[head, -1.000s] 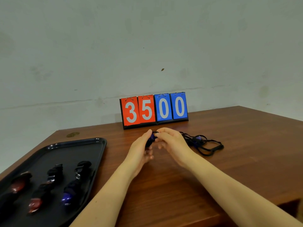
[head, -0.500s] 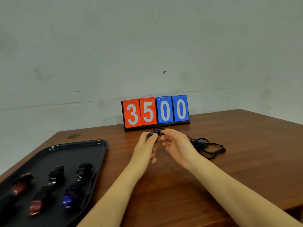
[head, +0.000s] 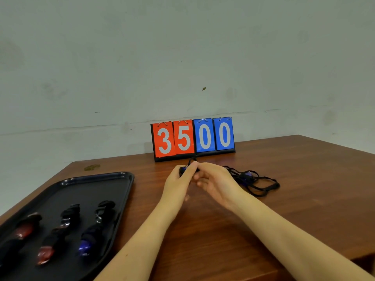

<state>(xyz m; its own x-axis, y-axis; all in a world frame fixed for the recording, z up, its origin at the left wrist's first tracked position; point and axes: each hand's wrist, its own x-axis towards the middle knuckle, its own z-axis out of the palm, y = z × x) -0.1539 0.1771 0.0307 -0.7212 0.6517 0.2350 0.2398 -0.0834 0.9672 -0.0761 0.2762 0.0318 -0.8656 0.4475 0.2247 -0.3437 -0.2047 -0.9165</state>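
Blue piece [head: 183, 169], now deeper between left hand [head: 177, 184] and right hand [head: 217, 183]

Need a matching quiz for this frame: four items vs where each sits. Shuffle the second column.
1. black tray
2. scoreboard
3. cord tangle
4. blue piece

a. pinched between left hand and right hand
b. left side of the table
c. back edge of the table
d. flat on the table, right of the right hand

Pairs: 1-b, 2-c, 3-d, 4-a
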